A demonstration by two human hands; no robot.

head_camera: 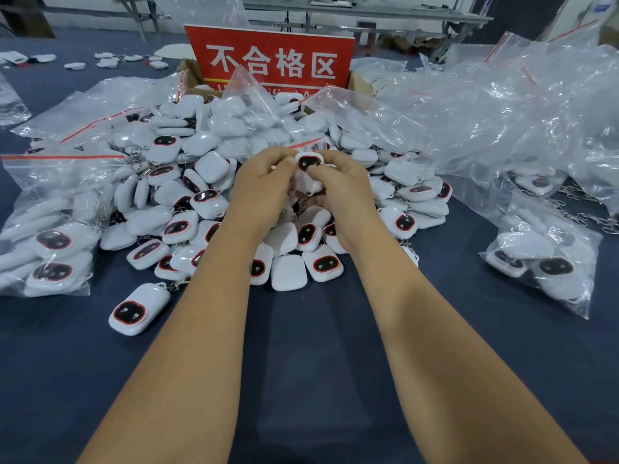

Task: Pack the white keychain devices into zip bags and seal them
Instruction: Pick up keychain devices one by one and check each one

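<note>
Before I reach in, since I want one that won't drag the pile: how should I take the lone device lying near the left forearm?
Pinch the lone device across its two long sides, coming from above. It lies flat, dark face up, apart from the pile on bare table, so both sides are free. Avoid its upper right end: the clasp there reaches toward the pile and might snag.

Left hand (264, 182) and right hand (338, 182) together pinching one white keychain device (308, 162) above a big device pile (214, 202), filled zip bags (50, 236) beside, red sign (271, 60) behind
</note>
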